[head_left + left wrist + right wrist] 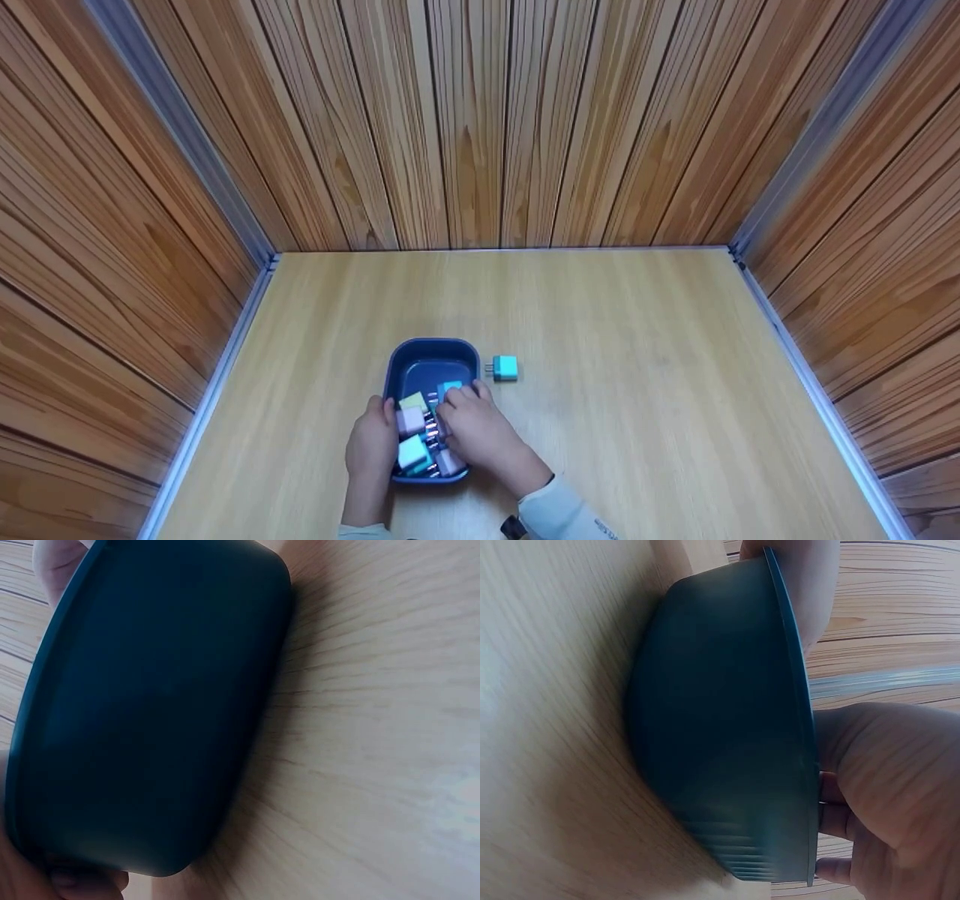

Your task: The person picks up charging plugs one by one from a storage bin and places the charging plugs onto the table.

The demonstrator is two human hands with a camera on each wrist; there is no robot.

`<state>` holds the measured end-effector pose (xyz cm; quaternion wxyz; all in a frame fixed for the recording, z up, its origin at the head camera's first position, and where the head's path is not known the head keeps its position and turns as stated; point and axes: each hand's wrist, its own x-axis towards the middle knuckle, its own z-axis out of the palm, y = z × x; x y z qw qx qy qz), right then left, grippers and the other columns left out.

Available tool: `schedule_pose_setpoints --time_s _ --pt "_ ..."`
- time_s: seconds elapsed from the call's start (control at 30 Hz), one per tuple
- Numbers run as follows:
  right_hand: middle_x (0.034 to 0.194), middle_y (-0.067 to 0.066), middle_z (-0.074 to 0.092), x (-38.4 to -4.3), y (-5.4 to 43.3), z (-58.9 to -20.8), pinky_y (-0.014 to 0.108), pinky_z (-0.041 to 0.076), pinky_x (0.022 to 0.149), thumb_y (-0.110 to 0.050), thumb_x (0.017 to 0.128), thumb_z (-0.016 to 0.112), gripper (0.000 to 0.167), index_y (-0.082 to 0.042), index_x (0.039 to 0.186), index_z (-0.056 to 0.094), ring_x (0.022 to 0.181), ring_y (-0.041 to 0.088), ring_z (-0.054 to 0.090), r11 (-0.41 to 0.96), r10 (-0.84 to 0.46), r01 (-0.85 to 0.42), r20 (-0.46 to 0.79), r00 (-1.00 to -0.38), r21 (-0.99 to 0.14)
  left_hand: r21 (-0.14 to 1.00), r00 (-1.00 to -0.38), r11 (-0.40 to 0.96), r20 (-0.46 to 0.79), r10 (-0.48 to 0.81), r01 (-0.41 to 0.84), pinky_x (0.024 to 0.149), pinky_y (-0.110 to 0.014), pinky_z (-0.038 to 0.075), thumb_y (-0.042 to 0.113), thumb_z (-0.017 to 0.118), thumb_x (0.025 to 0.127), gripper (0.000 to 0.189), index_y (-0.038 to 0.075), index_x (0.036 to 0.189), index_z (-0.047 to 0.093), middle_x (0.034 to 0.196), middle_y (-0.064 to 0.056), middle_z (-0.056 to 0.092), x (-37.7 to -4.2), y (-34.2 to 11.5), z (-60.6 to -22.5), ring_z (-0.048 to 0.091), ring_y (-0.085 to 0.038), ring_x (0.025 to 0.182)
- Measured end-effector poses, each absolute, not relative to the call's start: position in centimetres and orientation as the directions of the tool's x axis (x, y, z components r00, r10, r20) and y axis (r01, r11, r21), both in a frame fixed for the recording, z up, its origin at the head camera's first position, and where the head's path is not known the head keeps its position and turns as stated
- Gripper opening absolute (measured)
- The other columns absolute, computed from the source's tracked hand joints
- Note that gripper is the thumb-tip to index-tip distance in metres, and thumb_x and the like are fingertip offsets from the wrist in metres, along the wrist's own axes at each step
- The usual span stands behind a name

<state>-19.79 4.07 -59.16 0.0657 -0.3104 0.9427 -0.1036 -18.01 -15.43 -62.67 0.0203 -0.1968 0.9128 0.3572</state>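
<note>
Left hand (370, 442) has its fingers curled onto the blue tray (431, 349), which sits nearer the bench's (637, 375) left edge, plugs (411, 421) inside. Right hand's (480, 429) fingers are bent over them, can't tell if gripping. Teal plug (506, 367) lies just right.

The left grip (369, 439) is curled, thumb uppermost, above a nearly upright left forearm (365, 504); the right grip (480, 427) lies back-up, fingertips partly hidden, its right forearm (559, 513) slanting.

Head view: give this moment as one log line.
left hand: holds bin | right hand: inside bin, over rim | plugs: in bin | lone plug: on table, beside bin
</note>
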Motion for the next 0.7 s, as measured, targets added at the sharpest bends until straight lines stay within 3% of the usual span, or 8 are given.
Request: schedule_pose_setpoints --time_s 0.37,0.7 --pt "0.127 -0.001 0.060 -19.55 3.98 -59.30 0.058 0.027 0.119 -0.032 0.098 0.070 0.041 -0.018 0.136 0.064 0.123 0.019 0.051 0.783 -0.603 -0.581 -0.042 -0.797 -0.223 0.640 -0.925 0.677 -0.158 -0.346 -0.362 0.053 -0.034 0.035 0.036 0.041 0.110 0.034 0.006 0.111 0.057 0.074 -0.008 0.057 -18.02 -15.43 -62.90 0.053 -0.022 0.064" --pt "0.127 -0.001 0.062 -19.42 4.03 -59.29 0.052 0.032 0.113 -0.034 0.098 0.070 0.040 -0.018 0.134 0.066 0.118 0.019 0.051 0.777 -0.613 -0.598 -0.016 -0.790 -0.196 0.645 -0.926 0.676 -0.144 -0.350 -0.356 0.052 -0.033 0.033 0.035 0.041 0.110 0.033 0.006 0.108 0.056 0.070 -0.007 0.053 -17.93 -15.33 -62.94 0.051 -0.022 0.061"
